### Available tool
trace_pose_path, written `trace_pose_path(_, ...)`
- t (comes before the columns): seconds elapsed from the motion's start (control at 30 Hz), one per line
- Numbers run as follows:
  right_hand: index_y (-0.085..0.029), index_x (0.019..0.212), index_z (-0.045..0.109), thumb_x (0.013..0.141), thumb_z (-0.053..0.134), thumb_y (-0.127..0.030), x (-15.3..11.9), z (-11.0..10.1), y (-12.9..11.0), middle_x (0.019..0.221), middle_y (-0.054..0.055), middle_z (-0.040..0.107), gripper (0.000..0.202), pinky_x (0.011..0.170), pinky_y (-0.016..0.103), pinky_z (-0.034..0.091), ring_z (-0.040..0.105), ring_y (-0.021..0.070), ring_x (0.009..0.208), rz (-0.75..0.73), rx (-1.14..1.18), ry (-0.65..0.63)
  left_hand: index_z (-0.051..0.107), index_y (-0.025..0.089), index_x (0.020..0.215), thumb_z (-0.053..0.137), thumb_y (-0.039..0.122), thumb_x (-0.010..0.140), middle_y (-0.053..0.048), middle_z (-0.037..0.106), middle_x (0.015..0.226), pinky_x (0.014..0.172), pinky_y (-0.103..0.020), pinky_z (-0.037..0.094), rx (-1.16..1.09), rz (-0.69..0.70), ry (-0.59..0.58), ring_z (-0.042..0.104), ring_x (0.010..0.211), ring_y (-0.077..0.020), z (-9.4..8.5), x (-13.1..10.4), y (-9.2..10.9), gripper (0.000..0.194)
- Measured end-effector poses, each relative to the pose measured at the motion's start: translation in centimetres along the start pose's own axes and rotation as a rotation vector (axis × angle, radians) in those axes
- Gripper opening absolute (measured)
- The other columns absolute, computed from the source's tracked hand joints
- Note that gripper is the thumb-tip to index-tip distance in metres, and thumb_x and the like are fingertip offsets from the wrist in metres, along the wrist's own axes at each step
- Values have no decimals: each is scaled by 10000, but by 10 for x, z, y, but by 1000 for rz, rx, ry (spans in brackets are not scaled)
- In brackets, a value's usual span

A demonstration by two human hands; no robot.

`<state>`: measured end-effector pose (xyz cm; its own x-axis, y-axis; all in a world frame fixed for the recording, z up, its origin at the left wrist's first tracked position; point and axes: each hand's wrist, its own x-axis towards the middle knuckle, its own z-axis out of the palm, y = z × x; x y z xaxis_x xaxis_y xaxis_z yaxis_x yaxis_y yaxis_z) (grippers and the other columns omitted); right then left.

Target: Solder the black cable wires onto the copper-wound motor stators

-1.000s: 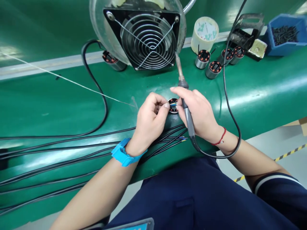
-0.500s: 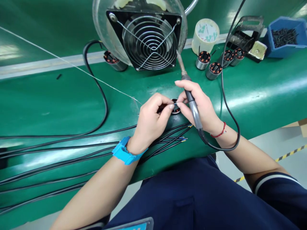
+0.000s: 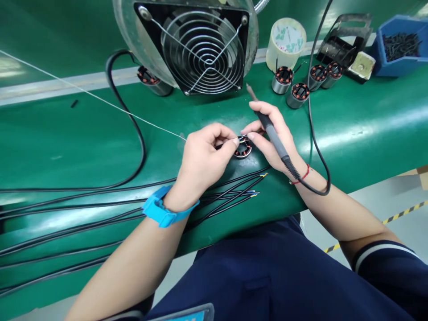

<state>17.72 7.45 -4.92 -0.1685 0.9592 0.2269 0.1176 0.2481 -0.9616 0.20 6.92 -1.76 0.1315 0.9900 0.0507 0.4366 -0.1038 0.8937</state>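
Note:
My left hand [image 3: 207, 154] is closed, its thumb and forefinger pinching the end of a black cable [image 3: 219, 146] from which thin coloured wires come out. Directly below the fingertips sits a motor stator [image 3: 246, 152], a ring with copper windings, on the green mat. A soldering iron [image 3: 274, 139] lies across my right hand [image 3: 285, 133], its tip pointing up and away toward the fan. That hand's thumb and forefinger also meet at the thin wires over the stator's far rim. Which wire they touch is too small to tell.
A fan with a wire guard [image 3: 209, 62] stands ahead. Several stators [image 3: 297, 96], a tape roll [image 3: 286, 44], an iron stand [image 3: 344, 42] and a blue bin [image 3: 394, 64] of black pieces are at the back right. Black cables [image 3: 83, 225] lie at left; solder wire [image 3: 100, 96] stretches above them.
Both hands have moved slightly apart, uncovering more of the stator and the coloured wires. The iron's tip has dropped a little, and the whole view has shifted slightly.

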Motion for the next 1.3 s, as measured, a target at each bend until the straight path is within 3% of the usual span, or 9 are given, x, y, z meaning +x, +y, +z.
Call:
trace_pose_path(0.13, -222, 1351, 461, 867, 564, -224, 3, 1, -11, 877, -36, 670, 495, 863, 293, 584, 700, 139, 846, 65, -28, -105, 672, 170, 684, 657, 213, 735, 22, 621, 614, 550, -228, 401, -52, -125, -39, 511, 571, -102, -7, 1, 8, 68)
trace_pose_path(0.33, -224, 1342, 522, 866, 513, -119, -4, 1, -18, 894, -35, 669, 488, 845, 289, 557, 664, 131, 829, -5, -229, -183, 693, 168, 666, 647, 212, 711, 11, 662, 648, 609, -249, 450, -29, -204, -117, 569, 626, -123, -11, 2, 15, 78)
trace_pose_path(0.47, -220, 1369, 506, 877, 515, -110, -12, -3, -21, 1017, -4, 704, 505, 923, 311, 568, 691, 149, 939, -35, -282, -99, 685, 169, 658, 644, 203, 712, 13, 662, 646, 610, -251, 452, -27, -227, -123, 569, 622, -123, -9, 2, 14, 75)
trace_pose_path(0.6, -264, 1343, 546, 998, 526, -250, -25, -10, -36, 1043, 9, 737, 346, 943, 348, 594, 712, 161, 921, -60, -288, 8, 657, 167, 631, 640, 184, 714, 11, 654, 636, 610, -246, 456, -56, -258, -136, 559, 607, -114, -8, 3, 11, 87)
trace_pose_path(0.73, -346, 1298, 604, 992, 592, -369, -45, -13, -39, 1141, 10, 725, 308, 913, 374, 620, 723, 174, 881, -184, -317, 131, 659, 169, 637, 644, 163, 708, 9, 640, 617, 580, -251, 442, -80, -254, -125, 545, 586, -117, -6, 4, 6, 72)
trace_pose_path(0.9, -340, 1125, 674, 950, 618, -389, -63, -11, -33, 957, 15, 740, 190, 714, 367, 638, 726, 205, 779, -282, -353, 314, 650, 174, 646, 627, 116, 713, 6, 637, 644, 630, -265, 478, -88, -224, -124, 583, 636, -133, -6, 3, 4, 92)
trace_pose_path(1.0, -325, 1023, 683, 974, 554, -409, -63, -10, -35, 823, 16, 741, 162, 579, 352, 608, 703, 199, 647, -356, -410, 301, 651, 175, 649, 620, 101, 717, 4, 632, 646, 616, -266, 466, -77, -233, -122, 568, 623, -129, -6, 3, 4, 105)
trace_pose_path(1.13, -305, 998, 678, 957, 565, -343, -59, -10, -37, 807, -4, 753, 126, 561, 318, 616, 708, 178, 619, -392, -363, 212, 648, 183, 640, 623, 101, 717, 9, 622, 631, 579, -259, 444, -83, -246, -109, 538, 595, -121, -5, 3, 4, 115)
trace_pose_path(1.3, -309, 997, 682, 952, 565, -315, -59, -9, -36, 803, -6, 758, 125, 555, 320, 615, 699, 174, 599, -348, -331, 197, 640, 181, 630, 625, 93, 715, 10, 617, 629, 566, -256, 431, -68, -259, -104, 526, 590, -116, -5, 3, 5, 123)
